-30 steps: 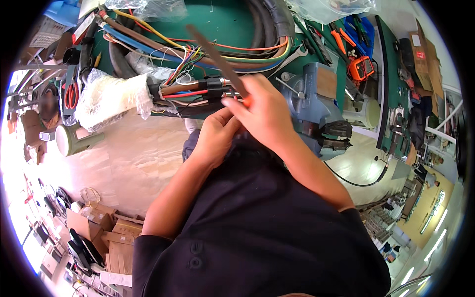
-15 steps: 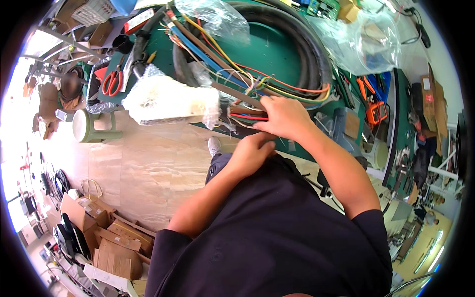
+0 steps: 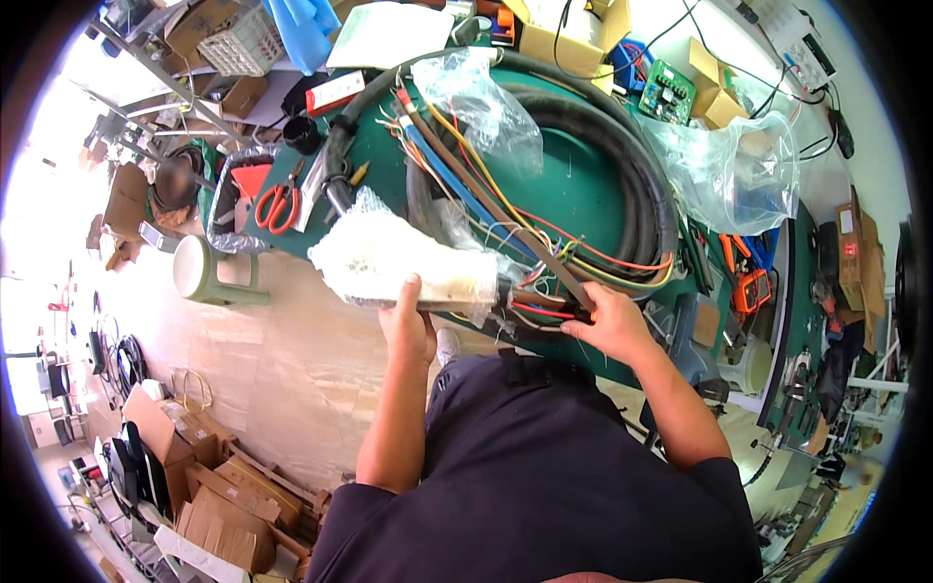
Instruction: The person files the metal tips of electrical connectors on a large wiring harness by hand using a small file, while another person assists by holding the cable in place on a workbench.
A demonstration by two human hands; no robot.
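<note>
A white part wrapped in clear plastic and bubble wrap (image 3: 418, 267) lies at the green table's near edge. My left hand (image 3: 408, 325) grips its near side, thumb up on the wrap, the other fingers mostly hidden beneath. From the part's right end come red and brown wires (image 3: 544, 309). My right hand (image 3: 617, 325) is closed on these wires and the end of a flat dark brown strip (image 3: 564, 275); its fingertips are partly hidden. Behind lie loose blue, brown, yellow and red wires (image 3: 457, 175) and a thick black cable (image 3: 637, 185) in a coil.
Red-handled scissors (image 3: 279, 208) lie at the table's left. Clear plastic bags (image 3: 729, 180) and a green circuit board (image 3: 668, 92) are at the back right. An orange meter (image 3: 751, 291) sits on the right. A stool (image 3: 199, 272) and cardboard boxes (image 3: 228, 515) stand on the floor.
My left hand has moved from beside my right hand leftward to the wrapped part and taken hold of it. My right hand stays at the wires. The view has shifted, showing more of the table's back.
</note>
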